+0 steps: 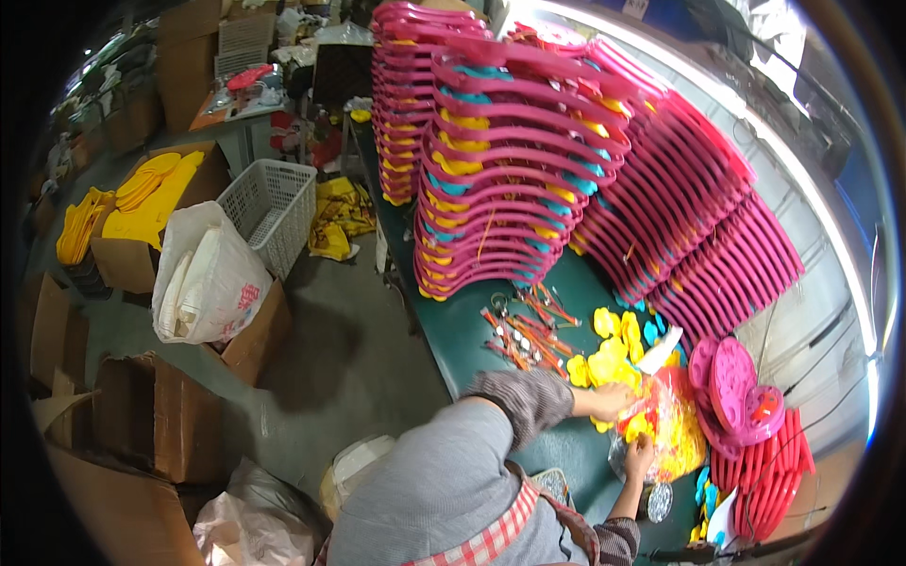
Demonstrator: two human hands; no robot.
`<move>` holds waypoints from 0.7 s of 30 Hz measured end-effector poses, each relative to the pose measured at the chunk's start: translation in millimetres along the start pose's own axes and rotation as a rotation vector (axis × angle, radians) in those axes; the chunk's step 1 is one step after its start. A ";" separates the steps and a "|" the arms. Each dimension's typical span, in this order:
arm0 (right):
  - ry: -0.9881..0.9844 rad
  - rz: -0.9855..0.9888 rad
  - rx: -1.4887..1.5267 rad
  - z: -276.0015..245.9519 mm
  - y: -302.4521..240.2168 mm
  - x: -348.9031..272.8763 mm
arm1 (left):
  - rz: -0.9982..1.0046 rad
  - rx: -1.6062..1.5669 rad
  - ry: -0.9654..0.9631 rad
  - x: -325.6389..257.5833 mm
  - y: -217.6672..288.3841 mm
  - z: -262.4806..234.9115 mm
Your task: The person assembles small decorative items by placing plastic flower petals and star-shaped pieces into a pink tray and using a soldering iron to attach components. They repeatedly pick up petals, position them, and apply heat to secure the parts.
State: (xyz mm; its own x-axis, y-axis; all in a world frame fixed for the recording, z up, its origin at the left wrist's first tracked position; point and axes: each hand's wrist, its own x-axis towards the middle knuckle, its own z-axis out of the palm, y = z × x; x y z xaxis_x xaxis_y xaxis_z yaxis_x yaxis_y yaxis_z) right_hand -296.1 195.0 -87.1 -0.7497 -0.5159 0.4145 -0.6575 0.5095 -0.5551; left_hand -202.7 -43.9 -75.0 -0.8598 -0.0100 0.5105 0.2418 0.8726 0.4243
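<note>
- Watching the head feed here: my left hand [609,401] is reaching across the green tabletop [453,335] and its grip is closed on a clear plastic bag of yellow parts [665,424].
- My right hand [640,459] sits just below that, fingers pinching the bag's lower edge, so both grips are holding the same bag.
- Right above the left grip there's a loose pile of yellow pieces [604,358], with a few blue pieces [651,332] beside them.
- Up and left of the grips lies a scatter of small orange-red sticks [524,330].
- To the right of both grips are pink heart-shaped parts [736,387], and below those a row of red parts [769,476] standing on edge.
- Further up from the grips, big stacks of pink curved frames [510,160] fill the tabletop.
- Way off to the left on the floor: a white mesh basket [274,208], a white sack [212,278] and cardboard boxes with yellow parts [142,203].
- A small round metal lid [659,502] sits just below the right grip.
</note>
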 end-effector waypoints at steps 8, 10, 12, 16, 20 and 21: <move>-0.050 0.105 -0.133 -19.3 35.9 -30.9 | 0.207 0.506 0.537 -92.0 -96.2 -254.5; -0.099 0.129 -0.084 -9.4 -3.7 -27.8 | -0.069 0.917 0.274 -142.8 -149.6 -295.6; 0.037 0.006 -0.113 -9.6 3.8 -30.4 | 0.038 1.132 0.150 -169.4 -183.0 -307.9; 0.039 0.001 -0.124 -2.1 -0.4 -33.9 | -0.052 1.277 -0.040 -181.0 -211.1 -306.8; 0.039 0.029 -0.118 -7.9 0.7 -42.5 | -0.147 1.224 -0.118 -173.0 -221.7 -319.1; 0.045 0.028 -0.122 -7.5 2.2 -42.8 | -0.171 1.219 -0.142 -169.3 -225.0 -323.3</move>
State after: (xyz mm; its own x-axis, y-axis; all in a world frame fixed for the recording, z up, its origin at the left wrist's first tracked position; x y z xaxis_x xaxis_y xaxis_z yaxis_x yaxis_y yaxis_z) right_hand -266.0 223.4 -100.6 -0.7688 -0.4702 0.4335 -0.6384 0.6048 -0.4761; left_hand 33.8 -396.4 -15.1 -0.8987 -0.1821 0.3991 -0.3892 0.7505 -0.5341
